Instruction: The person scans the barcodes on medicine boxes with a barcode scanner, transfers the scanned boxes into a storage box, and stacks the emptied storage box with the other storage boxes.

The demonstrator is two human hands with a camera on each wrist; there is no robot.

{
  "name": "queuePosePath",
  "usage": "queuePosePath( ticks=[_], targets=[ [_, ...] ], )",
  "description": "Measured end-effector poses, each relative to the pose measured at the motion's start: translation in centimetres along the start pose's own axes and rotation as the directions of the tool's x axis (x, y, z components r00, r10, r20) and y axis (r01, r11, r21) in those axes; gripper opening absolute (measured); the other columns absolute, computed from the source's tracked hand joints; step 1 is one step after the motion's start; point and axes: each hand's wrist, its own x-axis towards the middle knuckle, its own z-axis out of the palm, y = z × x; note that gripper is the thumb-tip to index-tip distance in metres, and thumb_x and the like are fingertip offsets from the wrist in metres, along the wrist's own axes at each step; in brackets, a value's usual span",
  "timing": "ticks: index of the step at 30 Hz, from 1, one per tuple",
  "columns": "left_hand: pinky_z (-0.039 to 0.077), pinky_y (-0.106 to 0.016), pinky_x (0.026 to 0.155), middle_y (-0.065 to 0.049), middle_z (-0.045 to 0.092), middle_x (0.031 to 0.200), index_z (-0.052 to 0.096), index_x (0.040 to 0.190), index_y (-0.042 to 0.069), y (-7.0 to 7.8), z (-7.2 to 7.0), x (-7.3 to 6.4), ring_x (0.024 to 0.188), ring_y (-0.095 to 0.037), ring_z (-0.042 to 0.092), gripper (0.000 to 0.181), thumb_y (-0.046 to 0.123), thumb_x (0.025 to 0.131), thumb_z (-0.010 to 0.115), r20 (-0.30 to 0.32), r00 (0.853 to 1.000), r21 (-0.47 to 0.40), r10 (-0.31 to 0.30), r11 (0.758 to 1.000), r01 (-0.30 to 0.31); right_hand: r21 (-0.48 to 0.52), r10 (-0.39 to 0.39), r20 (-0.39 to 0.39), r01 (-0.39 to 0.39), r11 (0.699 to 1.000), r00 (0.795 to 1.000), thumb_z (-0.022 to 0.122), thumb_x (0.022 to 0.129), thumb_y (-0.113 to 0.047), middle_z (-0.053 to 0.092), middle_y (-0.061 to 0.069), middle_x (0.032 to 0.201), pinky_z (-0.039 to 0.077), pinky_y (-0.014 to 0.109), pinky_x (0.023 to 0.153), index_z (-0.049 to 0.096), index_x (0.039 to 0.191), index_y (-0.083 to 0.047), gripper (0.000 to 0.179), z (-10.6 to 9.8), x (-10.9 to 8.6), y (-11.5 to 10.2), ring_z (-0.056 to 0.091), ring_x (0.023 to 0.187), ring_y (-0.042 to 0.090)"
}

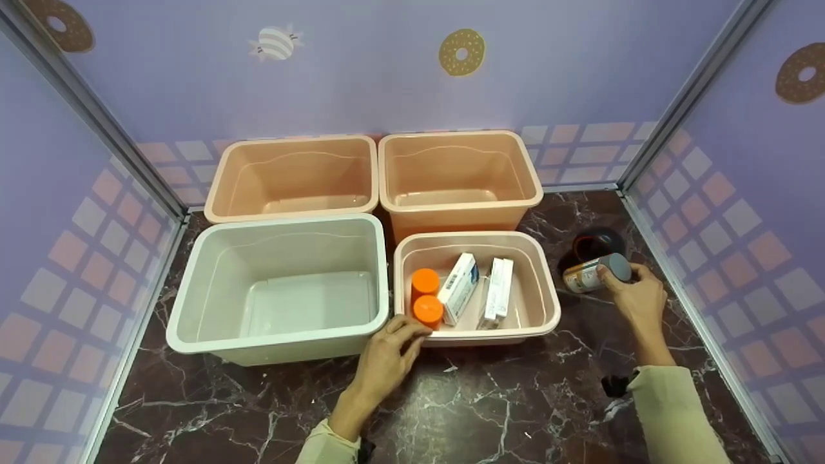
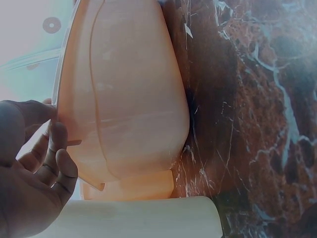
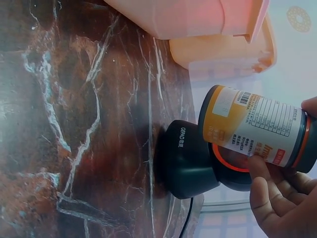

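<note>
Above dark marbled tabletop point(image 1: 464, 403), my right hand point(image 1: 639, 298) grips a white-and-orange, grey-lidded bottle point(image 1: 582, 276) beside a black plastic device point(image 3: 185, 166), where slackening could drop it, while my left hand point(image 1: 381, 362) pinches a pale-pink plastic bin point(image 1: 528, 290).

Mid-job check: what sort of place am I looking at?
Probably a small sorting or scanning booth: patterned wall panels enclose a marbled surface, open plastic bins stand on it, and the right hand holds a labelled bottle near a black device, perhaps a scanner.
</note>
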Motion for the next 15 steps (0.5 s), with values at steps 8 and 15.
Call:
queuePosePath(
  ticks=[8,15],
  targets=[
    [0.058,-0.027,0.083,0.006,0.067,0.101,0.075,0.103,0.018,0.03,0.02,-0.06,0.093,-0.009,0.066,0.014,0.011,0.091,0.072,0.004,1.000,0.001,-0.001,1.000,0.001,0.003,-0.005,0.007,0.005,1.000,1.000,0.070,0.085,-0.055,0.065,0.026,0.124,0.043,0.056,0.099,0.064,0.126,-0.002,0.068,0.57,-0.20,0.54,0.056,0.114,0.045],
    [0.058,-0.027,0.085,0.006,0.067,0.102,0.075,0.103,0.018,0.05,-0.02,0.00,0.095,-0.011,0.067,0.014,0.011,0.090,0.073,0.006,1.000,0.004,-0.009,1.000,0.009,0.005,-0.025,0.011,0.025,1.000,1.000,0.071,0.086,-0.053,0.065,0.027,0.124,0.044,0.056,0.098,0.062,0.129,0.000,0.069,0.80,-0.41,0.66,0.056,0.114,0.045]
  ],
)
